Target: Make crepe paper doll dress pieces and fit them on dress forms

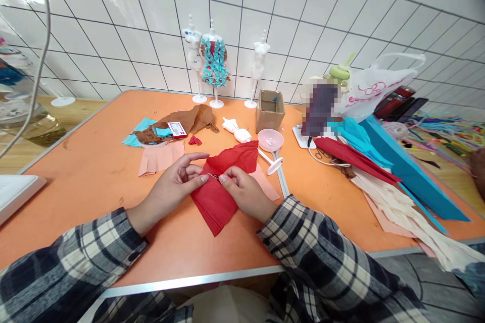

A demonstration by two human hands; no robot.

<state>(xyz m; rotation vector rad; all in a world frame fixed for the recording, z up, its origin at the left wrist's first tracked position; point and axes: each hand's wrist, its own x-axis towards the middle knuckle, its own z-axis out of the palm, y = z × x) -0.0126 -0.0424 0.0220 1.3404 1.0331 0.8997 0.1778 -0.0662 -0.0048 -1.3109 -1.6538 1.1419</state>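
A wrinkled sheet of red crepe paper [215,207] is between my hands, its upper part folded back toward the wall. My left hand [178,181] has its index finger stretched along the paper's upper edge, while the thumb and curled fingers close on the left side. My right hand [246,192] pinches at the fold. A thin metal pin [213,176] runs between the thumb tips; its ends are hidden. Pink paper [265,181] shows beneath the red sheet at the right.
Dress forms [215,60] stand along the wall beside a cardboard box [270,111]. A white form [237,130] lies near a pink bowl [270,140]. Brown paper [197,118] and a small box [177,130] lie left. Folded papers [356,159] and scissors [322,154] lie right.
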